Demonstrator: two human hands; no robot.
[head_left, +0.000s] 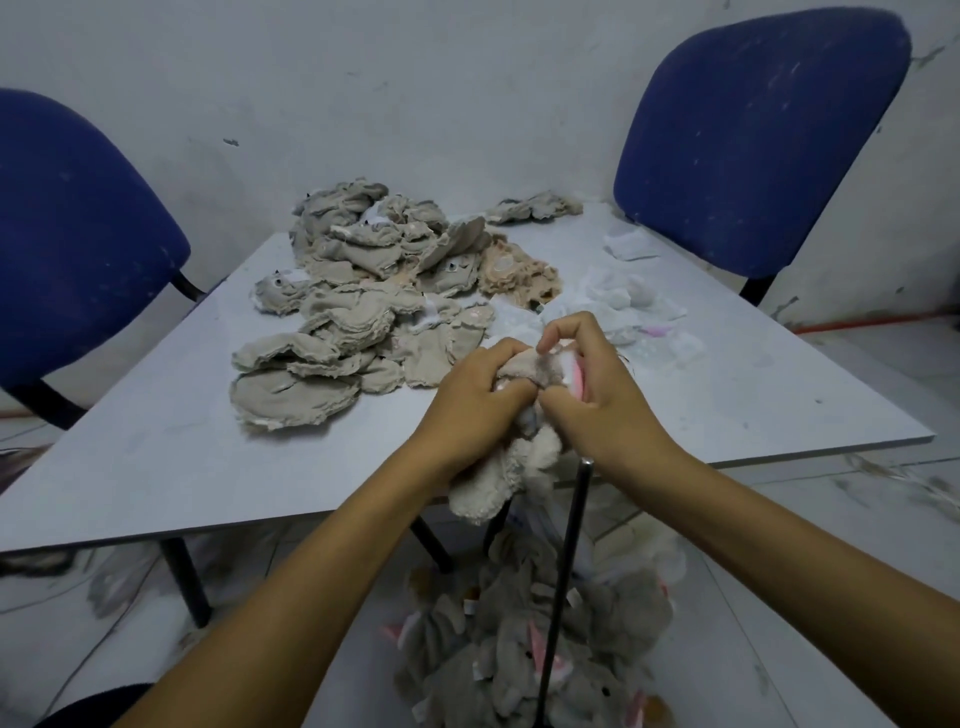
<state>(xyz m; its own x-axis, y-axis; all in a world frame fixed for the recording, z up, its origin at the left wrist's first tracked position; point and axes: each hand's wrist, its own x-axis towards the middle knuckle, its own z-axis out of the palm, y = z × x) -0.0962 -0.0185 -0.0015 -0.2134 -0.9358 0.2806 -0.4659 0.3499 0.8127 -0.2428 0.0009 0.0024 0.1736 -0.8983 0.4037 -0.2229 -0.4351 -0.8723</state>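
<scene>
Cream fleece, a limp plush skin (511, 467), is bunched between both hands just over the near edge of the table (156, 467), with its loose end hanging below the tabletop. The left hand (475, 395) grips the upper bulk with curled fingers. The right hand (597, 400) pinches the fabric beside a pink trim (577, 382), forefinger and thumb raised as if teasing at an opening. Held this close together, the hands seem to be turning the skin through itself. The black rod (566, 561) standing upright just under the right wrist probably serves as the poker for that, though whether its tip touches the fabric is hidden. A pile of grey-beige skins (363, 296) lies flat and stacked mid-table, likely set aside within reach, with white pieces (618, 301) to its right. A heap of grey plush (519, 649) sits low in front of the person, handy for the next pick. The tabletop is pale grey and smooth, on dark legs. Two blue chairs (753, 135) flank it against a scuffed whitish wall (441, 78).
</scene>
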